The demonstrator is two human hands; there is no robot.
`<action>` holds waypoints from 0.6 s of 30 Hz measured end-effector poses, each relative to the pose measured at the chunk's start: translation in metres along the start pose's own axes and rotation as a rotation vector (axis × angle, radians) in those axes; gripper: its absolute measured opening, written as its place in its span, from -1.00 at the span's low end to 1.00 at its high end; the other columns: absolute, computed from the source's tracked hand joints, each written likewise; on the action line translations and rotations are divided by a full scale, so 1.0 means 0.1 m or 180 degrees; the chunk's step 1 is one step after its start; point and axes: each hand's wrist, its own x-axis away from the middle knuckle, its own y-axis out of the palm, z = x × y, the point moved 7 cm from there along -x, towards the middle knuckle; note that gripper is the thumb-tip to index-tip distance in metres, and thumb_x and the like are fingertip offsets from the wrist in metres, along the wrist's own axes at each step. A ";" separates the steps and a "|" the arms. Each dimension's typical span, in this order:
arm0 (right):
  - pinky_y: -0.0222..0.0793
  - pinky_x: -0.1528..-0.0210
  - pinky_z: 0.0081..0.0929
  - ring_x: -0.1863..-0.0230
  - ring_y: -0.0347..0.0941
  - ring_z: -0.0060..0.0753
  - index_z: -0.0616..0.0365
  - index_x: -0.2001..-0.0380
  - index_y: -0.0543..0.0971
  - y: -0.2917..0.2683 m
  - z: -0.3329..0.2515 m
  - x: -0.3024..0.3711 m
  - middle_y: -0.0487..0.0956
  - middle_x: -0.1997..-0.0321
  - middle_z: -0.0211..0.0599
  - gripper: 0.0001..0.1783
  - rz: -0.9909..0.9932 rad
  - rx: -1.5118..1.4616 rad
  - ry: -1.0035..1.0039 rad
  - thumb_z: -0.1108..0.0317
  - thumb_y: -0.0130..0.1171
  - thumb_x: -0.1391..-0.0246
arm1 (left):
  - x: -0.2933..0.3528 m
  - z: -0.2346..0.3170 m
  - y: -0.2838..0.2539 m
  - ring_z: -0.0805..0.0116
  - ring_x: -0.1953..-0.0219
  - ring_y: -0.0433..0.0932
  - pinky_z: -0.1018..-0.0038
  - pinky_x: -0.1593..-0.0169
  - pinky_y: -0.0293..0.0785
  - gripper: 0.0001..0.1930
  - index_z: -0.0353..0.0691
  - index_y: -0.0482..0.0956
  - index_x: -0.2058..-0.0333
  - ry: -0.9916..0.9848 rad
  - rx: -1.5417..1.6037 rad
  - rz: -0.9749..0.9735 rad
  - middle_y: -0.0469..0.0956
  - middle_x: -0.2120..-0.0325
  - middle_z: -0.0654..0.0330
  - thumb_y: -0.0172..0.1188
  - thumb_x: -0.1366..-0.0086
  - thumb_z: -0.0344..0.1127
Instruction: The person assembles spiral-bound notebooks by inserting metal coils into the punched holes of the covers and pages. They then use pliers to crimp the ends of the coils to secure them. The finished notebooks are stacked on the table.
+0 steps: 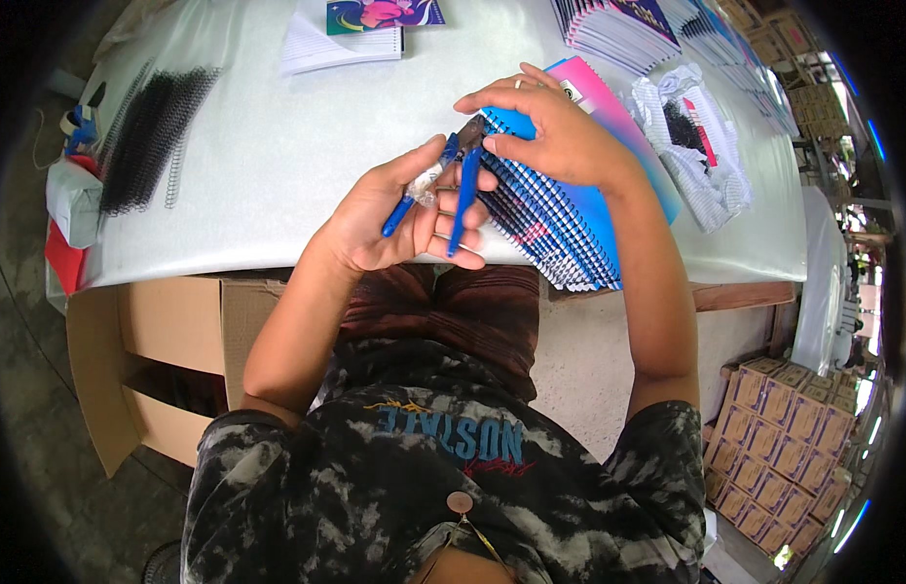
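Your left hand point(404, 219) grips blue-handled pliers point(443, 185); your right hand point(555, 136) presses the notebook stack point(560, 219). Coils look stiff, covers slippery: hold near the spines.

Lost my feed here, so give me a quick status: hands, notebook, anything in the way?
Left hand gripping blue-handled pliers. Right hand pressing on the notebook, fingers at the spiral end. Pliers' tips at the coil. Nothing in the way.
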 end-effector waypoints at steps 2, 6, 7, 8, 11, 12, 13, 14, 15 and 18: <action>-0.23 -0.37 -0.20 -0.07 0.35 -0.26 -0.05 0.07 0.51 -0.01 -0.02 -0.01 0.51 0.05 -0.25 -0.61 -0.0012 -0.0024 0.0005 0.30 0.11 0.05 | -0.01 0.01 -0.12 0.21 0.48 0.48 0.17 0.27 0.54 -0.39 -0.37 0.34 0.11 0.0049 -0.0028 -0.0589 0.45 0.51 0.08 -0.36 -0.35 0.16; -0.22 -0.36 -0.20 -0.07 0.33 -0.20 -0.04 0.10 0.52 0.04 -0.01 0.00 0.51 0.06 -0.26 -0.62 -0.0014 0.0098 -0.0026 0.28 0.15 0.08 | 0.07 0.09 -0.23 0.27 0.41 0.50 0.31 0.32 0.46 -0.42 -0.27 0.37 0.10 0.0615 -0.3543 0.1477 0.48 0.50 0.16 -0.27 -0.33 0.19; -0.22 -0.36 -0.20 -0.07 0.33 -0.18 -0.03 0.11 0.52 0.05 -0.02 0.00 0.51 0.06 -0.26 -0.62 -0.0014 0.0170 -0.0038 0.28 0.15 0.09 | 0.06 0.04 -0.26 0.23 0.37 0.51 0.29 0.30 0.46 -0.42 -0.26 0.36 0.08 0.0503 -0.3039 0.1241 0.49 0.48 0.14 -0.27 -0.33 0.19; -0.22 -0.36 -0.21 -0.07 0.32 -0.16 -0.03 0.12 0.52 0.04 -0.01 0.00 0.51 0.06 -0.25 -0.62 -0.0007 0.0252 -0.0052 0.28 0.16 0.11 | 0.04 0.00 -0.28 0.19 0.34 0.52 0.26 0.29 0.46 -0.42 -0.26 0.35 0.05 0.0402 -0.2541 0.1001 0.50 0.45 0.12 -0.27 -0.33 0.19; -0.21 -0.36 -0.21 -0.07 0.32 -0.14 -0.02 0.13 0.52 0.05 0.00 -0.01 0.51 0.08 -0.24 -0.60 0.0023 0.0108 -0.0060 0.28 0.17 0.15 | 0.01 -0.13 -0.16 0.17 0.31 0.54 0.28 0.28 0.47 -0.39 -0.25 0.33 0.01 0.0050 -0.0617 0.0186 0.50 0.41 0.09 -0.29 -0.32 0.20; -0.20 -0.35 -0.21 -0.06 0.32 -0.13 -0.02 0.13 0.52 0.05 0.00 -0.01 0.52 0.08 -0.24 -0.59 0.0019 0.0091 -0.0069 0.28 0.16 0.16 | 0.02 -0.15 -0.09 0.18 0.32 0.54 0.30 0.29 0.47 -0.38 -0.25 0.32 -0.01 -0.0075 0.0100 -0.0098 0.49 0.40 0.08 -0.30 -0.32 0.21; -0.20 -0.35 -0.21 -0.06 0.32 -0.13 -0.02 0.13 0.52 0.04 -0.01 -0.02 0.52 0.08 -0.24 -0.59 0.0016 0.0074 -0.0078 0.29 0.16 0.17 | 0.02 -0.15 -0.08 0.20 0.33 0.52 0.29 0.31 0.47 -0.37 -0.28 0.36 0.06 -0.0106 0.0248 -0.0074 0.48 0.43 0.07 -0.35 -0.33 0.22; -0.20 -0.35 -0.21 -0.06 0.32 -0.13 -0.02 0.13 0.51 0.03 -0.01 -0.02 0.52 0.09 -0.24 -0.58 0.0011 0.0065 -0.0083 0.30 0.15 0.17 | 0.02 -0.14 -0.11 0.24 0.36 0.50 0.33 0.32 0.46 -0.38 -0.28 0.37 0.09 -0.0077 0.0046 -0.0098 0.47 0.45 0.10 -0.34 -0.33 0.21; -0.19 -0.35 -0.22 -0.06 0.32 -0.13 -0.01 0.13 0.51 0.04 -0.01 -0.02 0.52 0.09 -0.23 -0.58 -0.0010 0.0073 -0.0082 0.30 0.15 0.18 | 0.04 -0.13 -0.18 0.29 0.39 0.48 0.37 0.34 0.45 -0.40 -0.28 0.38 0.12 -0.0048 -0.0156 -0.0121 0.45 0.47 0.12 -0.32 -0.34 0.20; -0.15 -0.32 -0.24 -0.04 0.33 -0.15 0.01 0.13 0.51 0.06 -0.01 -0.03 0.52 0.10 -0.23 -0.57 0.0001 0.0146 -0.0076 0.30 0.15 0.20 | 0.08 0.05 -0.23 0.47 0.53 0.36 0.52 0.48 0.37 -0.47 -0.28 0.39 0.20 0.0422 -0.3214 0.1336 0.35 0.57 0.23 -0.22 -0.34 0.15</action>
